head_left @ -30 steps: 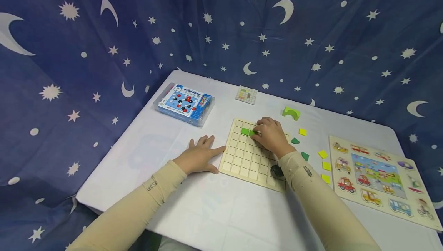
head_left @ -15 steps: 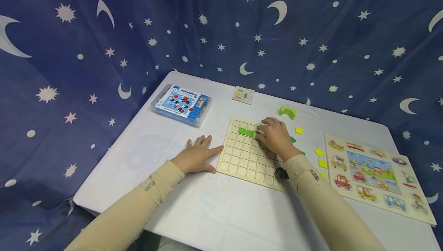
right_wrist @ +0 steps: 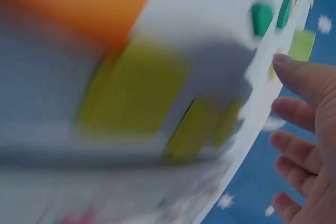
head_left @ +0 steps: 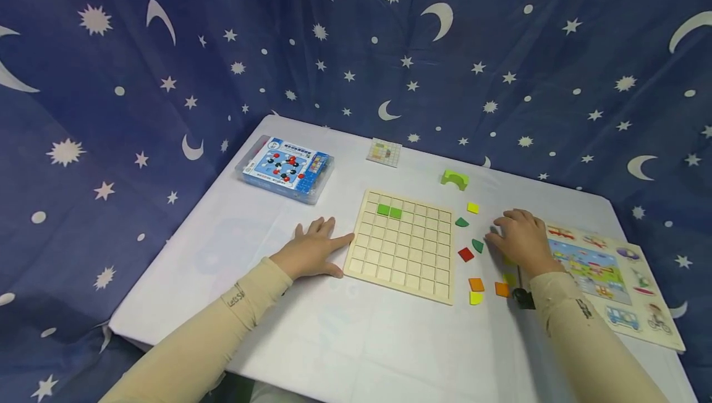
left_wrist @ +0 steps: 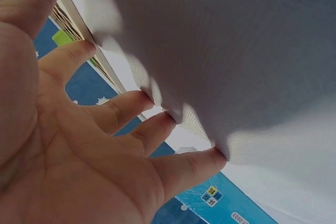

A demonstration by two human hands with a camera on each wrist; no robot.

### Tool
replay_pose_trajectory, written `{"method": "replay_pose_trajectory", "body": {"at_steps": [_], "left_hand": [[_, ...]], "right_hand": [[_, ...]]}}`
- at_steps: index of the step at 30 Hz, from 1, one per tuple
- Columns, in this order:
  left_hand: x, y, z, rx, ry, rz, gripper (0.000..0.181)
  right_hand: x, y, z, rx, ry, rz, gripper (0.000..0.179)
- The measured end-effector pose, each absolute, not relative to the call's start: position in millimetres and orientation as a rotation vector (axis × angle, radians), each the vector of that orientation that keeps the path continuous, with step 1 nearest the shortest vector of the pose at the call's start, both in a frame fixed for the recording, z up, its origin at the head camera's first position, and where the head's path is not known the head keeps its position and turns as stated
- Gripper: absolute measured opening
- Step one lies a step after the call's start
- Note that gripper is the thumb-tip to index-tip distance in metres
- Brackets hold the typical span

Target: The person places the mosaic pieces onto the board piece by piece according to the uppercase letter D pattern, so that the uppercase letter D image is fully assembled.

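A pale wooden grid board (head_left: 400,251) lies on the table, with two green squares (head_left: 384,209) side by side in its upper left cells. My left hand (head_left: 308,251) is spread at the board's left edge, fingertips on the white cloth and index finger at the rim. To the right of the board, my right hand (head_left: 523,242) hangs above yellow squares (right_wrist: 136,90), its fingers loosely bent and holding nothing. Between that hand and the board lie dark green quarter-round pieces (head_left: 477,245), a red square (head_left: 466,254), orange squares (head_left: 476,284) and a yellow quarter-round (head_left: 476,298).
A picture puzzle board (head_left: 589,267) with vehicles lies at the right, partly under the right arm. Toward the back are a light green arch block (head_left: 455,179) and a small grid-pattern card (head_left: 384,152). A boxed molecule set (head_left: 285,168) sits at back left.
My right hand has left the board's green squares and moved right, over the yellow squares. Red and orange pieces it covered now show. The left hand stays at the board's edge.
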State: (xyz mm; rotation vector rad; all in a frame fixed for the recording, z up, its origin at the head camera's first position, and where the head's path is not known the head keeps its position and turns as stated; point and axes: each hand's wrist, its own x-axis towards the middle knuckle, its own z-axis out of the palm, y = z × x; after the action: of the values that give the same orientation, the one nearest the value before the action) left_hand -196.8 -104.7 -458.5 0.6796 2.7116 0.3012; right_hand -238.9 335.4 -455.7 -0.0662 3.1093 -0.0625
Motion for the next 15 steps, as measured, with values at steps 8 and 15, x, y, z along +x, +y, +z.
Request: {"method": "replay_pose_trajectory", "body": {"at_steps": [8, 15], "left_hand": [[-199.5, -107.9, -464.1, 0.698, 2.740, 0.277, 0.086], [-198.8, -107.2, -464.7, 0.718, 2.730, 0.311, 0.086]], "right_hand": [[-228.6, 359.4, -460.4, 0.059, 3.019, -0.158, 0.029], [-225.4, 358.5, -463.4, 0.082, 3.042, -0.145, 0.027]]}}
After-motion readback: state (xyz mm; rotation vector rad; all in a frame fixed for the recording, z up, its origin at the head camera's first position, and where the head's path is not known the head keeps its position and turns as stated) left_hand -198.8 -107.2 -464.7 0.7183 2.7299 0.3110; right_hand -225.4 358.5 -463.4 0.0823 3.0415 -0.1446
